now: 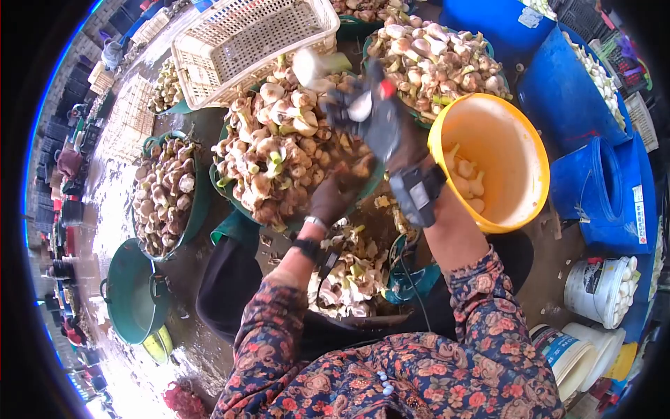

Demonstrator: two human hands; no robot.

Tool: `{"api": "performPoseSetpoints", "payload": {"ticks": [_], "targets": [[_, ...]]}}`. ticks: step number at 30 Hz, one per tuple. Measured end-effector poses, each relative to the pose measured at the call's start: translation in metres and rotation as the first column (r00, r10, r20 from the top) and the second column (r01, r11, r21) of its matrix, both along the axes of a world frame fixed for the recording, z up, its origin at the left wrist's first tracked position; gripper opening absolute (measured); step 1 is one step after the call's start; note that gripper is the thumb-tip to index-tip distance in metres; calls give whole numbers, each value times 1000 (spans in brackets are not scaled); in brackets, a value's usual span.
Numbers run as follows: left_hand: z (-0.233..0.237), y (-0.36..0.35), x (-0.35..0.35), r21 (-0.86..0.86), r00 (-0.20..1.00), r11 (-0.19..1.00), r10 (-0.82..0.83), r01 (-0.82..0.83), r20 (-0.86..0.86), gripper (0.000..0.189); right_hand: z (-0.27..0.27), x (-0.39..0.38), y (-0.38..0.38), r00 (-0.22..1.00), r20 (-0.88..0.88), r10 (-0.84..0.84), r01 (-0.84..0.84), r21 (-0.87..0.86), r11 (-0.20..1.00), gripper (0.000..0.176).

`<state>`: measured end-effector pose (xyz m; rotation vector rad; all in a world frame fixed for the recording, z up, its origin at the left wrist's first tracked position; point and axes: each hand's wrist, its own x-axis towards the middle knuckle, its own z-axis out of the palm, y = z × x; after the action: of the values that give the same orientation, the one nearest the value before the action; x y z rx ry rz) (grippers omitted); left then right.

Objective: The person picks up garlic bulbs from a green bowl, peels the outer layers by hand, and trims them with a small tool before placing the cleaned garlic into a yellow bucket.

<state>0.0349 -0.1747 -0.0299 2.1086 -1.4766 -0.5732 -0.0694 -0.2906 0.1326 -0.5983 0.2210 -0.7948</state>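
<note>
My left hand [333,200], bare, reaches into the near edge of a basket heaped with garlic bulbs [269,150]; its fingers are blurred among the bulbs. Higher up, my right hand [377,119] wears a dark glove and is raised over the same heap with its fingers curled. Something white and a small red part show at its fingers, but I cannot tell what it grips. Just beyond that hand, a pale, motion-blurred garlic bulb [307,68] with a green stem appears above the heap. A yellow bucket [520,160] beside my right wrist holds several peeled bulbs [466,178].
A white plastic crate [255,35] rests at the back of the heap. More garlic fills baskets at left [165,195] and back right [436,66]. Peelings [349,276] lie between my knees. Blue tubs [572,84] and a white bucket [593,290] stand at right.
</note>
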Motion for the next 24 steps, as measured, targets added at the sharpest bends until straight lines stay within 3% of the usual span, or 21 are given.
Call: {"api": "performPoseSetpoints", "payload": {"ticks": [1, 2, 3, 5, 6, 8, 9, 10, 11, 12, 14, 15, 16, 18, 19, 23, 24], "targets": [[-10, -22, 0, 57, 996, 998, -34, 39, -78, 56, 32, -1, -3, 996, -44, -81, 72, -168, 983, 56], [-23, -40, 0, 107, 985, 991, -68, 85, -156, 58, 33, -9, -5, 991, -81, -104, 77, -279, 957, 59], [-41, -54, -3, 96, 984, 991, -74, 90, -164, 58, 23, -17, -8, 977, -196, -79, 41, -191, 981, 58], [-72, -76, -9, 42, 991, 996, -78, 74, 107, 60, -35, -35, -6, 904, -424, -49, 31, -48, 998, 56], [-72, -83, -11, 34, 992, 996, -81, 78, 95, 60, -73, -47, 1, 844, -535, -49, 58, -1, 998, 55], [-60, -84, -14, 294, 999, 956, -11, 20, -33, 50, -102, -68, 33, 639, -769, -15, 171, 122, 978, 48], [-42, -79, -11, 269, 994, 960, -58, 82, -96, 48, -128, -78, 43, 636, -772, -14, 175, 126, 976, 48], [-28, -72, -6, 243, 982, 960, -104, 140, -155, 47, -161, -88, 51, 558, -828, -59, 190, 58, 980, 45], [-28, -61, -5, 139, 904, 977, -88, 160, -418, 44, -167, -90, 58, 477, -873, -102, 196, -8, 980, 42], [-27, -48, -4, 32, 759, 989, -91, 146, -645, 41, -172, -91, 62, 483, -870, -96, 199, 2, 980, 42], [-9, -16, -3, -31, 810, 968, -225, 248, -542, 46, -176, -90, 75, 108, -882, -459, -37, -465, 884, 40], [5, 2, -9, -38, 747, 972, -205, 234, -633, 51, -173, -86, 79, 38, -838, -544, -130, -544, 829, 38], [12, 15, -13, -114, 768, 960, -272, 254, -580, 53, -169, -83, 85, 48, -843, -535, -134, -537, 833, 38], [29, 40, -22, -141, 873, 952, -306, 272, -381, 53, -155, -74, 98, 265, -778, -570, -105, -610, 785, 38], [39, 47, -26, -147, 914, 953, -297, 266, -274, 53, -147, -71, 104, 280, -757, -590, -124, -639, 760, 37], [56, 66, -28, -90, 935, 960, -279, 265, -220, 48, -134, -74, 118, 323, -798, -509, -164, -577, 800, 37], [60, 69, -29, -91, 936, 960, -279, 265, -215, 48, -139, -76, 120, 329, -757, -564, -213, -641, 737, 37]]}}
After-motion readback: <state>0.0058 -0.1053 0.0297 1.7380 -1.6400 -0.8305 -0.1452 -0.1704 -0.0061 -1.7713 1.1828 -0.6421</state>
